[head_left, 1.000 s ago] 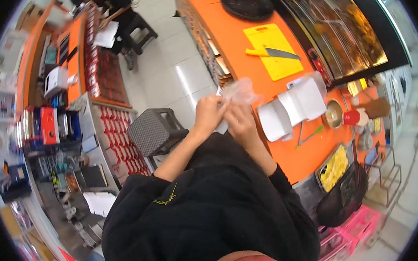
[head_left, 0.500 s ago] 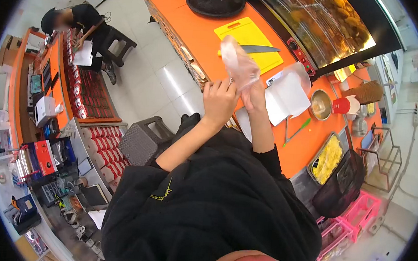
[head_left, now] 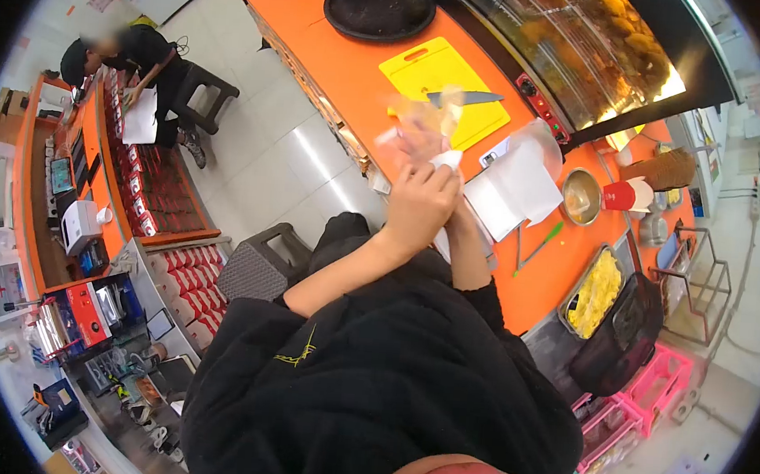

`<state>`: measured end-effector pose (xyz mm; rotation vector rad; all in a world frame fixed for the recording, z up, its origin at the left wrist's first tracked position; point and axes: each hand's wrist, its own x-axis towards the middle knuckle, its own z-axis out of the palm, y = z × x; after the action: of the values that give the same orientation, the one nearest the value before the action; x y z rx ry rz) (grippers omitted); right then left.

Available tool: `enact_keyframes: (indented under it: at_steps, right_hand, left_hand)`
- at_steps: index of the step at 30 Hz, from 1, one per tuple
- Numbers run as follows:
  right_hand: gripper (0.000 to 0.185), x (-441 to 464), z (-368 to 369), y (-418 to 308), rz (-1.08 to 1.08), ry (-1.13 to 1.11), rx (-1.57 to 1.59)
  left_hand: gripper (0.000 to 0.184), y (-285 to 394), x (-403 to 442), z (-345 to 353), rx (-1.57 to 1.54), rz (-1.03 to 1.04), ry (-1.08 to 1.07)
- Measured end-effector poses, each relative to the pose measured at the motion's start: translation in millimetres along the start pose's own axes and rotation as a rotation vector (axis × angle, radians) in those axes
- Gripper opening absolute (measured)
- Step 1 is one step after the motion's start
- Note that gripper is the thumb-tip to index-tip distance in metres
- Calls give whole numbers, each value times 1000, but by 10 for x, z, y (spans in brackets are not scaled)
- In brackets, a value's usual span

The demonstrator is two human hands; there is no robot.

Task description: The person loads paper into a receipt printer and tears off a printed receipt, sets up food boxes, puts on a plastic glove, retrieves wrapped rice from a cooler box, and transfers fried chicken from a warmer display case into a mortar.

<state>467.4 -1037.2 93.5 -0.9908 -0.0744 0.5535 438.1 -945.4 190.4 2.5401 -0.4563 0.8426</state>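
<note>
My left hand [head_left: 422, 203] is closed on a clear plastic glove [head_left: 409, 138], pinching it at the wrist of my other hand. My right hand [head_left: 460, 221] is mostly behind my left one, and its fingers reach up into the glove, blurred by motion. Just beyond the glove lie a yellow cutting board [head_left: 472, 120] and a knife [head_left: 478, 98]. White paper sheets [head_left: 515, 194] are to the right of my hands on the orange counter [head_left: 539, 288], with green-tipped tongs [head_left: 538, 250] beside them.
A black round tray [head_left: 378, 8] and a lit food display case [head_left: 587, 49] stand at the far side. To the right are a metal bowl [head_left: 582, 196] and a tray of yellow food [head_left: 594, 294]. A grey stool [head_left: 259, 264] and a seated person [head_left: 142, 53] are at the left.
The glove has gone from a crumpled bunch between both hands to stretched over my right hand. My left hand has moved up to that wrist. The view has shifted towards the right.
</note>
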Motion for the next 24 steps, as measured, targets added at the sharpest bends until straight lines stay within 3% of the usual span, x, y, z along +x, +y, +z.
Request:
enact_keyframes:
  at_steps: [9,17,18,21,22,24]
  right_hand:
    - [51,549,514,-50,213,-347,-122]
    - [64,2032,1792,6,136,-480,-408]
    - [66,2221,1964,38,114,-452,-416]
    - [72,2897,2444,162,59,-309,-284]
    - [74,3088,2549,200,58,-251,-182]
    - [78,3403,2658,231,60,-138,-37]
  left_hand:
    - [9,-765,56,122,112,-140,-208]
    - [12,-1834,86,38,176,-150,-384]
    - [12,-2019,135,-59,57,-81,-450]
    - [16,-2758,249,-496,-80,-222,-468]
    - [12,-3096,357,-887,-405,-450,-416]
    - [17,-3922,388,-1410,-664,-541,-142]
